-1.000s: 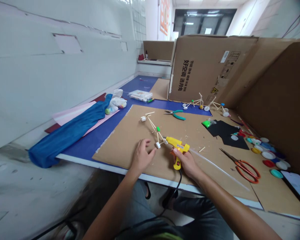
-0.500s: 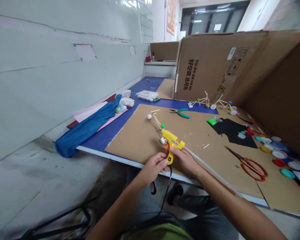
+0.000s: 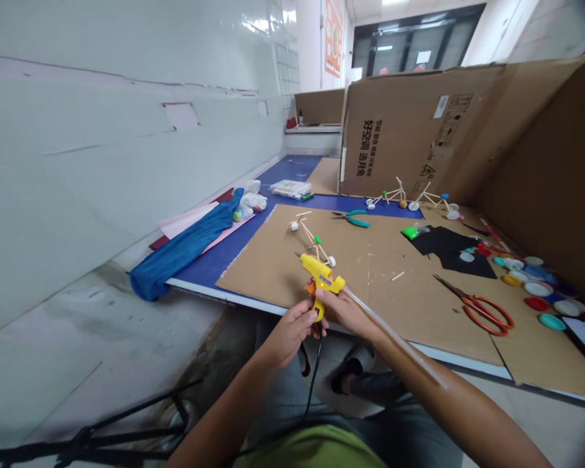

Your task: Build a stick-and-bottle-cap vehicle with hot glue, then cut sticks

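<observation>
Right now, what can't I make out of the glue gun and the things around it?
All in the head view:
Glue gun: handle partly covered by the left hand and right hand.
Stick model: lower part partly hidden behind the glue gun.
Label: print too small to read.
Phone-like device: cut off by the right edge.

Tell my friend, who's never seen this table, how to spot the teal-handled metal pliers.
Find the large brown cardboard box. In front lies a flat brown cardboard sheet, with the pliers near its far edge. Their teal handles set them apart from the orange-handled scissors on the right.
</observation>
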A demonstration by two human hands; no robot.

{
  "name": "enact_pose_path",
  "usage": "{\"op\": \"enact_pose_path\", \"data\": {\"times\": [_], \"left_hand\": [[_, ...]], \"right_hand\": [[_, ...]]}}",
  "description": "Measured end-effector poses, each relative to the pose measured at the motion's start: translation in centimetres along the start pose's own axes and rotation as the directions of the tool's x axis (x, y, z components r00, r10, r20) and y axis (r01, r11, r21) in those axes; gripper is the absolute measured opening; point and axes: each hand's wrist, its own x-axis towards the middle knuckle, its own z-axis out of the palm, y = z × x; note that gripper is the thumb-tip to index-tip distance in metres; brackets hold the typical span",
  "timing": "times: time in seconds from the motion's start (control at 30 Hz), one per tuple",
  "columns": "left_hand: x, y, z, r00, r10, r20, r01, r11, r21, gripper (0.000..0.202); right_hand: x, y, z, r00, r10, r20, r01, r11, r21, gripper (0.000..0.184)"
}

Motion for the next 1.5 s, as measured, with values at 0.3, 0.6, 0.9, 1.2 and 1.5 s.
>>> {"op": "enact_pose_path", "data": {"times": [0.3, 0.6, 0.9, 1.2, 1.5], "left_hand": [[-1.9, -0.2, -0.8, 0.998, 0.043, -0.053, -0.044, 0.999, -0.020, 0.036], [-1.6, 0.3, -4.6, 0.968, 0.070, -0.240, -0.158, 0.914, -0.373, 0.031], [-3.8, -6.1, -2.5, 0.923, -0.029, -0.385, -0.008, 0.996, -0.094, 0.028], [-0.8, 6.5, -7.4, 0.653, 0.691, -0.310, 0.366, 0.070, 0.928, 0.032], [2.2, 8.2, -12.3, 0.811, 0.431, -0.396, 0.479, -0.101, 0.872, 0.038]], "right_hand": [[0.1, 0.7, 1.3, 0.997, -0.072, -0.018, 0.070, 0.994, -0.087, 0.043], [4.1, 2.7, 2.4, 0.988, -0.085, -0.130, 0.086, 0.996, -0.002, 0.045], [11.2, 3.3, 4.5, 0.977, -0.110, -0.180, 0.093, 0.990, -0.103, 0.042], [14.3, 4.5, 4.0, 0.993, -0.095, -0.073, 0.082, 0.983, -0.166, 0.042], [12.4, 2.9, 1.5, 1.000, 0.025, -0.002, -0.020, 0.733, -0.680, 0.016]]}}
